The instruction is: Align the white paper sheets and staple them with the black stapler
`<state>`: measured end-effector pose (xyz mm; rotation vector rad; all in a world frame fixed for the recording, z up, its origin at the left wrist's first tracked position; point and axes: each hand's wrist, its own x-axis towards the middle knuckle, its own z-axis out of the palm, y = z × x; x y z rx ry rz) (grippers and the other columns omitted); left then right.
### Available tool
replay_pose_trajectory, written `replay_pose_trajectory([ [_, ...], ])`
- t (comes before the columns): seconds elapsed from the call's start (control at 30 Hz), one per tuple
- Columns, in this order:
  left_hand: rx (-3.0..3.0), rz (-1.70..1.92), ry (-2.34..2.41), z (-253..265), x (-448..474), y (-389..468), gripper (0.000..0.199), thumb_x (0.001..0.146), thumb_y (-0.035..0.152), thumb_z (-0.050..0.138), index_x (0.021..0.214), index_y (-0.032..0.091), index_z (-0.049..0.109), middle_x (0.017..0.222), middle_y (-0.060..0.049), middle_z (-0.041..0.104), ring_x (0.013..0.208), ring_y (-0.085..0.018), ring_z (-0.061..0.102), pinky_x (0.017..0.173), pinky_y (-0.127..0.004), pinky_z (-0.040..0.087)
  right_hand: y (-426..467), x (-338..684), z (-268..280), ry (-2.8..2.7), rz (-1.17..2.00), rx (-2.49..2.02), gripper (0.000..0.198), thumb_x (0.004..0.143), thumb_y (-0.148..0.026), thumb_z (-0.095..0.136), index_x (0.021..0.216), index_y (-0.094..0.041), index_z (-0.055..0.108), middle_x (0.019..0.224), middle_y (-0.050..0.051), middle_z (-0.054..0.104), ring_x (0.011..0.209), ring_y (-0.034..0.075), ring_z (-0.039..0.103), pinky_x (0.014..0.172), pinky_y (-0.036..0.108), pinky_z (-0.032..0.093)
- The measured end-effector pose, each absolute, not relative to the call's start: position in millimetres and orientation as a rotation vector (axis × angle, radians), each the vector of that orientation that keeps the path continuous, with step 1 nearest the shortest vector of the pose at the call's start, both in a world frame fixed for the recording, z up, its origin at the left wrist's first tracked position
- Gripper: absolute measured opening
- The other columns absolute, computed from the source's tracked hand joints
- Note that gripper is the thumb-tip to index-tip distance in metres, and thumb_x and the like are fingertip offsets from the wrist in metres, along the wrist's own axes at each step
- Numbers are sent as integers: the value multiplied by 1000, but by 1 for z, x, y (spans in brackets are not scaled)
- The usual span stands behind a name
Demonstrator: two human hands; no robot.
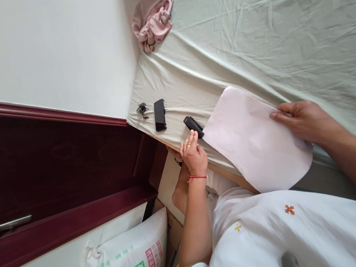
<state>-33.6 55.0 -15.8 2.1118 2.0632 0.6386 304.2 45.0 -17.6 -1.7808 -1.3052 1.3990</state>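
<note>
A small black stapler (193,126) lies on the bed sheet near the bed's edge. My left hand (195,153) has its fingers together and pressed on the stapler's near side; its thumb is hardly visible. One corner of a white sheet of paper (250,139) meets the stapler's right end, and I cannot tell whether it sits between the jaws. On the paper's far right edge, my right hand (302,119) pinches it between thumb and fingers. The paper bends down over the bed's edge toward my shirt.
Left of the stapler lie a black rectangular case (160,114) and a small bunch of keys (142,109). Crumpled pink cloth (154,21) rests by the wall. A dark red door (47,150) and a printed white sack (131,260) stand at the left.
</note>
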Motion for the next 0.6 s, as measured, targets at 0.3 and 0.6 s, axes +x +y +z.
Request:
replay_pose_trajectory([
  [0.3,1692,1110,2070,-18,-21,32,36,99,39,53,126,19,65,140,-17,66,129,-25,64,101,-35,53,39,303,-11,-977,1175,-1544,29,90,-48,66,87,-19,71,70,-1,54,64,12,43,56,26,32],
  [0.6,838,1021,1459,-13,15,-1,69,82,84,53,102,21,73,105,-11,78,103,-28,73,80,-37,59,38,301,-19,-1092,1366,-1447,39,88,-59,66,80,-21,64,65,-3,44,60,12,38,51,26,29],
])
